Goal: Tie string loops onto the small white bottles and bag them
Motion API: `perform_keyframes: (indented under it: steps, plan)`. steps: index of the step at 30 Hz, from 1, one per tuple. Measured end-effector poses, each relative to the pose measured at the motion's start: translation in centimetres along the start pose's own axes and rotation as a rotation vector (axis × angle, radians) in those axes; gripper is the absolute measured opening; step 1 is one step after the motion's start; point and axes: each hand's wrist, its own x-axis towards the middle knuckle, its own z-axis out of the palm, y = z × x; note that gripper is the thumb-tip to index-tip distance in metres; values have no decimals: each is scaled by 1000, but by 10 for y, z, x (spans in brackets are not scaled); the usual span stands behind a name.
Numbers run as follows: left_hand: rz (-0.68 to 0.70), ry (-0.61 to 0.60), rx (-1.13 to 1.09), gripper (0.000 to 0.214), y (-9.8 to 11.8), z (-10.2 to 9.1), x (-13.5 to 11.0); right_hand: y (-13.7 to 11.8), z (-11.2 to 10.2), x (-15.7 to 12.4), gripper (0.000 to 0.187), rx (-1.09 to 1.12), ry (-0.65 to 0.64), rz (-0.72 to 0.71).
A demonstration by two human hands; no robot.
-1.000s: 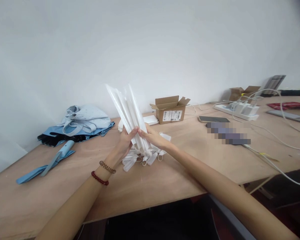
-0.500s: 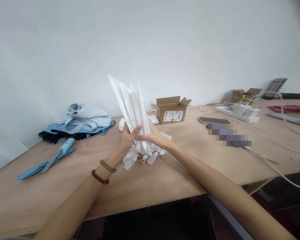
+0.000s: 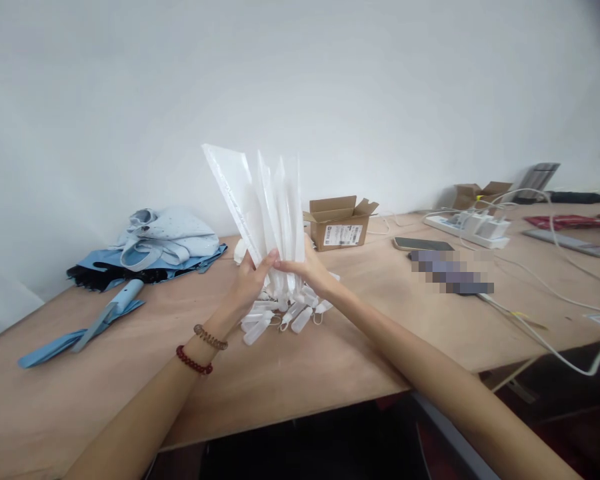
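Note:
Several flat white plastic packets (image 3: 270,207) stand upright in a fan above the table, gripped low down between both hands. My left hand (image 3: 250,283) closes on their left side, thumb across the front. On the right side my right hand (image 3: 307,267) closes round the same packets, and the two thumbs meet in front. Most of the fingers are hidden behind the bundle. Directly below, a pile of small translucent white pieces (image 3: 258,327) lies on the table, some with thin loops; their exact kind is unclear.
An open cardboard box (image 3: 343,235) stands behind the hands. Left lie a folded pale-blue cloth (image 3: 170,233) and a blue umbrella (image 3: 110,310). Towards the right are a phone (image 3: 423,245), a power strip (image 3: 467,231) with chargers, and loose white cables. The wooden table's (image 3: 290,383) front edge is near me.
The packets have spread wider at the top, the leftmost leaning further left. Both hands keep their grip. The view has shifted slightly.

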Motion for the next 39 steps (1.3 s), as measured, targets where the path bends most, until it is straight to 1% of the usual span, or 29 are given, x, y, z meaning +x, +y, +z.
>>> perform_keyframes:
  steps: [4, 8, 11, 14, 16, 19, 21, 24, 27, 29, 31, 33, 35, 36, 39]
  plan:
    - [-23, -38, 2, 54, 0, 1, -1, -2, -1, 0, 102, -84, 48, -47]
    - [-73, -74, 22, 61, -3, 0, -3, 1, -3, 0, 112, -142, -25, -74]
    - [-114, -101, 3, 61, -6, -2, -3, 6, -5, 2, 112, -179, -101, -100]
    - [-144, -119, 6, 60, -7, -6, -3, 8, -7, 3, 107, -208, -172, -140]
    - [-134, -114, 16, 62, -5, -7, -4, 7, -9, 3, 106, -210, -209, -163]
    - [-124, -114, -4, 68, -1, -6, -5, 5, -11, 2, 109, -237, -244, -163]
    - [-161, -125, -20, 71, 1, -4, -7, 5, -11, 1, 114, -316, -263, -158]
    - [-226, -127, -21, 73, 4, 2, -9, 10, -6, -1, 124, -529, -272, -145]
    - [-181, -76, -38, 68, 4, 8, -10, 14, -1, -4, 127, -684, -271, -157]
    - [-148, 1, -63, 64, 3, 8, -9, 14, -1, -4, 119, -682, -260, -207]
    - [-149, 99, -83, 63, 3, 6, -6, 13, -5, -2, 104, -604, -189, -224]
    - [-158, 158, -104, 64, 4, 3, -3, 13, -11, 2, 89, -490, -76, -144]
    - [-156, 160, -124, 62, 4, -1, -1, 13, -18, 6, 77, -375, -8, -18]
    - [-157, 159, -129, 59, 4, -2, 0, 14, -21, 7, 70, -321, -11, 37]
    - [-180, 208, -111, 51, 3, -6, 0, 14, -24, 9, 46, -186, -99, 144]
